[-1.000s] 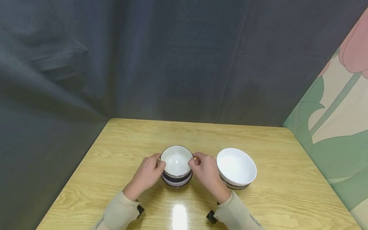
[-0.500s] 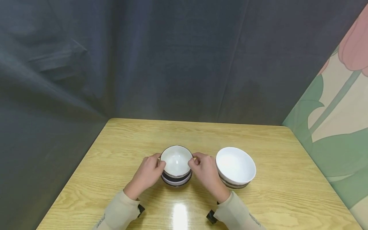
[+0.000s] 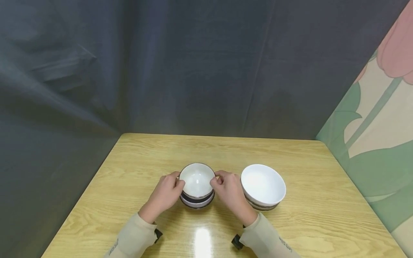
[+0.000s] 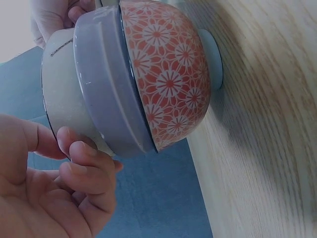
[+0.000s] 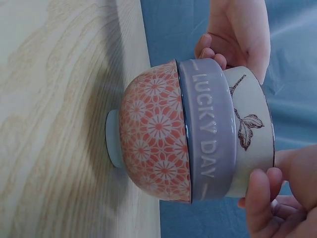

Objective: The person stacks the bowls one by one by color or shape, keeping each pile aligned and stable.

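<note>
At the middle of the wooden table (image 3: pixel 135 157), the left hand (image 3: pixel 166 195) and right hand (image 3: pixel 229 191) are pinching opposite sides of the top bowl (image 3: pixel 196 179) (upright, nested in the patterned bowl (image 4: pixel 168 74)), both equally near.

Beige sleeves (image 3: pixel 132 238), black wrist straps (image 3: pixel 157 235)

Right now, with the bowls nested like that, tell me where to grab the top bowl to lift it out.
Grip the top bowl at its rim, from opposite sides. Only its upper wall stands clear of the lilac bowl it sits in. The left hand and right hand already hold it there.
</note>
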The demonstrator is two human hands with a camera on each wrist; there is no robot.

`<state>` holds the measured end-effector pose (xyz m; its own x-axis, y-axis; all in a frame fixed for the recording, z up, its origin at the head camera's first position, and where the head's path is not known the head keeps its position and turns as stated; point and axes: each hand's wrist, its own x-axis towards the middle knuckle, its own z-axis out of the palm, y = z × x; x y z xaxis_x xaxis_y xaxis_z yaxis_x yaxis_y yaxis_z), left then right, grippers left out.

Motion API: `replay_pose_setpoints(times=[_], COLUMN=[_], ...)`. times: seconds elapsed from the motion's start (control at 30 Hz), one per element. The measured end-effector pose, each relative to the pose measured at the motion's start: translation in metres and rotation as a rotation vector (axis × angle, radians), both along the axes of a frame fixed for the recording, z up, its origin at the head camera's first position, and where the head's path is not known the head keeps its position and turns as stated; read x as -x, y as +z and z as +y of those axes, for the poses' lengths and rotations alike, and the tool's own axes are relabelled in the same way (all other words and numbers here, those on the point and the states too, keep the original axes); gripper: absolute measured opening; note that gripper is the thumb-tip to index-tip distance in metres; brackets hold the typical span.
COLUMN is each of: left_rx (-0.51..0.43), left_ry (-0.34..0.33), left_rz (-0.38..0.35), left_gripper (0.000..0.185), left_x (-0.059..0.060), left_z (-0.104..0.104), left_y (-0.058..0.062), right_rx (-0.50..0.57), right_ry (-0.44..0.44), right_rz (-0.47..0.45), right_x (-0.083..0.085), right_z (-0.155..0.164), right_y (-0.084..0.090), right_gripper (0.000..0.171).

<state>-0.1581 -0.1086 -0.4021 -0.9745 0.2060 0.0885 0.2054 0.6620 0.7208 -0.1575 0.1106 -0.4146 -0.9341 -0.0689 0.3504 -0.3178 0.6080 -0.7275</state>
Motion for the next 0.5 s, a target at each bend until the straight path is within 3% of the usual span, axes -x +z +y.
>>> replay_pose_setpoints(times=[0.5], left_rx=[-0.002], left_ry=[0.003], left_rz=[-0.011], left_gripper=[0.02], left_x=[-0.0018], left_z=[-0.0036], left_y=[-0.0016], right_rx=[-0.04], right_ry=[0.001], right_rz=[0.005], right_x=[0.0005], right_z=[-0.0021], right_y=[-0.002], right_gripper=[0.013])
